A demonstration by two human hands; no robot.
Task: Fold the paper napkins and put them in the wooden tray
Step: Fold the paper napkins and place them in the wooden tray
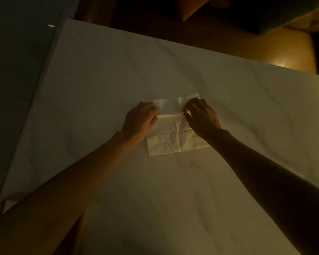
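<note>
Your left hand (140, 119) and right hand (202, 117) each pinch the napkin (173, 138) at its fold, lying on the white tablecloth (118, 74).

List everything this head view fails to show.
The wooden tray: nowhere in the head view; beyond the frame edges or lost in the dark.
Side edges of the paper napkin: covered by the left hand and right hand.
The grip of the left hand: fingertips tucked beneath the hand itself.
The rounded yellowish shapes past the table: too dim to identify.
</note>
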